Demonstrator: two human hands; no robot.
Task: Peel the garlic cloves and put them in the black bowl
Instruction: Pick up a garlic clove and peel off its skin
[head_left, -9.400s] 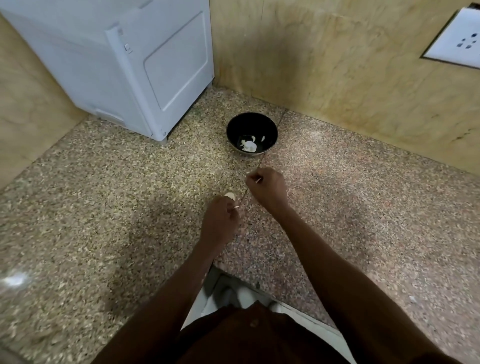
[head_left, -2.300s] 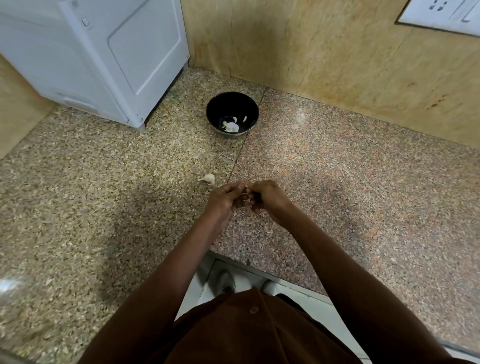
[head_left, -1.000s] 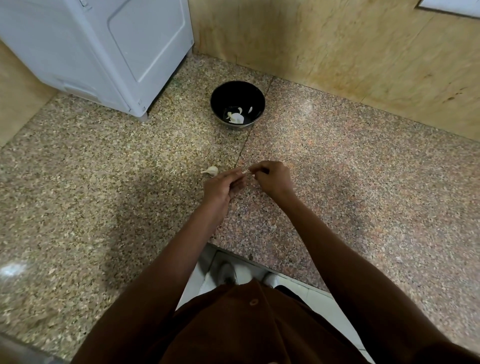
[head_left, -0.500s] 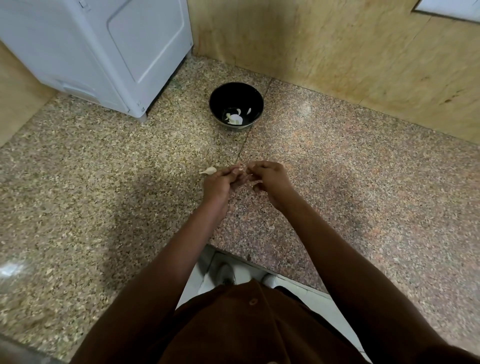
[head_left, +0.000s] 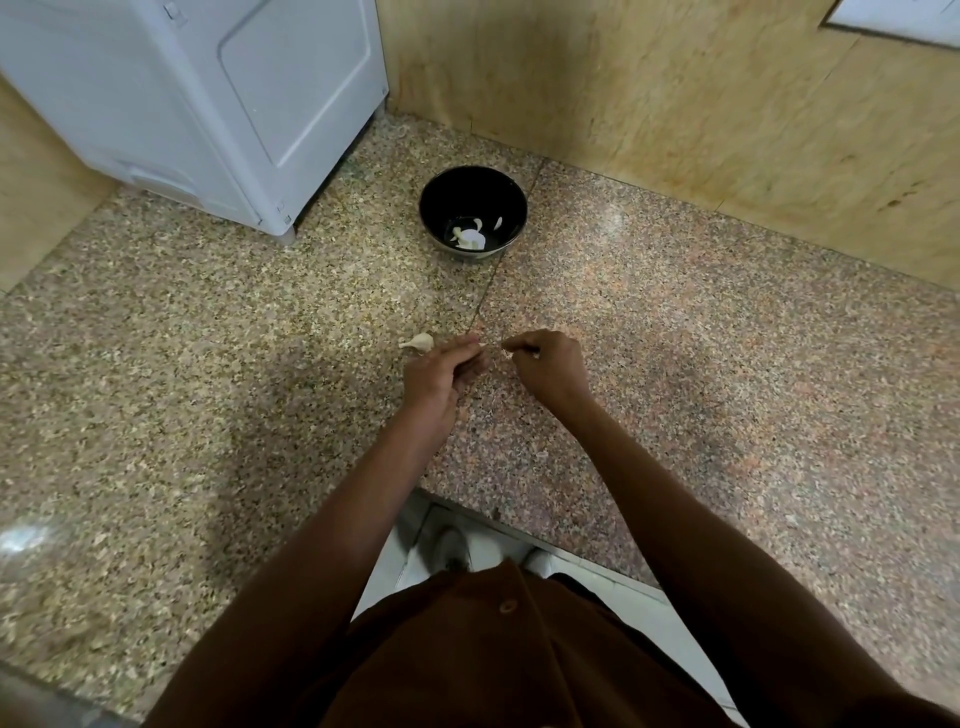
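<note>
- Over the counter (head_left: 675, 322), my left hand (head_left: 441, 371) pinches a small garlic clove (head_left: 482, 345); my right hand (head_left: 548, 366) pinches its loose skin (head_left: 504, 353).
- Peeling is under way, I judge.
- Another clove (head_left: 420, 341) lies just beside my left hand.
- Next: strip it clean, then reach to the black bowl (head_left: 473, 214), well ahead.

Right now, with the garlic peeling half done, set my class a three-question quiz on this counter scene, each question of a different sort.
1. True or false: the black bowl holds nothing.
2. Multiple choice: the loose garlic clove on the countertop lies A) inside the bowl, B) beside the left hand, C) behind the white appliance.
3. Fill in: the right hand pinches a small pale ____.

Key: 1 false, pale garlic pieces lie in it; 2 B; 3 scrap, probably garlic skin.
</note>
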